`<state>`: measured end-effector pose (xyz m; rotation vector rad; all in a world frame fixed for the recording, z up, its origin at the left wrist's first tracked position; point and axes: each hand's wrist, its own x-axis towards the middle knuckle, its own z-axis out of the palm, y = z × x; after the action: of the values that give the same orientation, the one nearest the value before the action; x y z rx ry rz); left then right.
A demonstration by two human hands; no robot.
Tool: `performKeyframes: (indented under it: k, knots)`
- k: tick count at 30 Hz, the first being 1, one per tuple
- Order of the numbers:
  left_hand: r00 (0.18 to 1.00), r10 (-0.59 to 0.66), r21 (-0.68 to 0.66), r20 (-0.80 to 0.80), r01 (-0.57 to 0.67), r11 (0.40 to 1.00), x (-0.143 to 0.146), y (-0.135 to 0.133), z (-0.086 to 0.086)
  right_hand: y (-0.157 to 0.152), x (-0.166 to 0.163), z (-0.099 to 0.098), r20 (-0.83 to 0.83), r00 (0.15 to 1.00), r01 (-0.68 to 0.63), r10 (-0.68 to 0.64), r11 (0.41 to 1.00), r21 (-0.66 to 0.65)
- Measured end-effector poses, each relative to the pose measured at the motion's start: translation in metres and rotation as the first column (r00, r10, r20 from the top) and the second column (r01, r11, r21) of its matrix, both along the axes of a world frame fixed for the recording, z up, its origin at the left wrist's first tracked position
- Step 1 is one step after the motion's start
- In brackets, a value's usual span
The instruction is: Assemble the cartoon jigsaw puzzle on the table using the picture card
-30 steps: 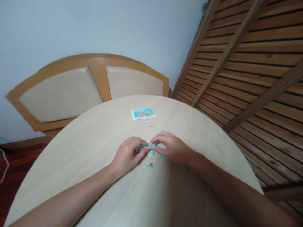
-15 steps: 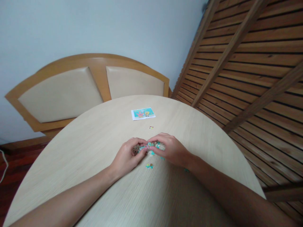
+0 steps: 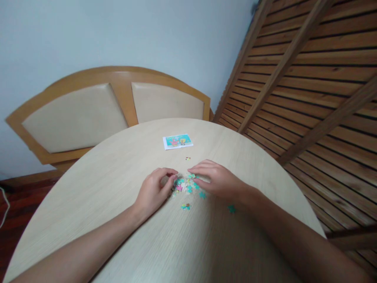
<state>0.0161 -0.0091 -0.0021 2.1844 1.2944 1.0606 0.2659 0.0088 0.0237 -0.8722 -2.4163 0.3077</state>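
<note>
Flanking a loose pile of small teal, pink and pale jigsaw pieces, both bare hands are resting over a round, pale wood-grain table in the head view. The left hand is curving around the pile's left edge, thumb and forefinger nearly meeting; whether they are pinching a piece cannot be told. The right hand is bordering the right edge, thumb and forefinger standing apart with teal showing between them; any grip there is remaining unclear. Good technique is calling for light fingertip contact, spreading pieces into one layer and leaving edges exposed. A teal knobbed piece is lying near the right wrist, so the forearm is needing clearance. A yellow, brown and teal cluster is lying nearer the wearer, and a small multicoloured piece beyond the pile.

A white-bordered card with pink and yellow cartoon figures is lying flat farther back. Pale marks are running along its upper part, too small for reading; no brand or label is showing legibly.
</note>
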Motion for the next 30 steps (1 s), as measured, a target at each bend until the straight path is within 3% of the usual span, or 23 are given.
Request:
performKeyframes:
  k: [4,8,12,16,21,24,27,30]
  knots:
    - [0.980,-0.053,0.014,-0.191,0.057,0.998,-0.004,0.002,0.000,0.004,0.014,0.002,0.191,0.981,0.002,0.028,0.988,-0.155]
    - [0.937,-0.166,0.003,-0.308,0.176,0.984,-0.003,0.000,0.001,0.006,0.013,0.000,0.161,0.986,-0.003,0.045,0.967,-0.254]
    - [0.948,-0.181,-0.039,-0.262,0.177,0.983,-0.002,0.000,0.000,0.008,0.011,0.000,0.028,0.996,0.094,-0.090,0.906,-0.413]
    - [0.983,-0.144,-0.078,-0.110,0.135,0.988,-0.003,0.002,0.003,0.010,0.015,0.000,-0.099,0.970,0.132,-0.223,0.823,-0.553]
    - [0.995,-0.079,-0.082,0.056,0.084,0.993,-0.003,0.006,0.006,0.011,0.023,0.005,-0.167,0.964,0.078,-0.206,0.823,-0.562]
    - [0.993,-0.085,-0.125,0.083,0.095,0.988,-0.004,0.009,0.005,0.006,0.027,0.011,0.050,0.983,0.176,-0.175,0.841,-0.511]
    - [0.993,-0.112,-0.141,0.036,0.116,0.983,-0.012,0.011,0.005,0.001,0.029,0.016,0.262,0.954,0.251,-0.145,0.867,-0.431]
    - [0.979,-0.148,-0.126,-0.142,0.131,0.983,-0.023,0.011,0.010,-0.003,0.026,0.020,0.296,0.949,0.234,-0.112,0.879,-0.415]
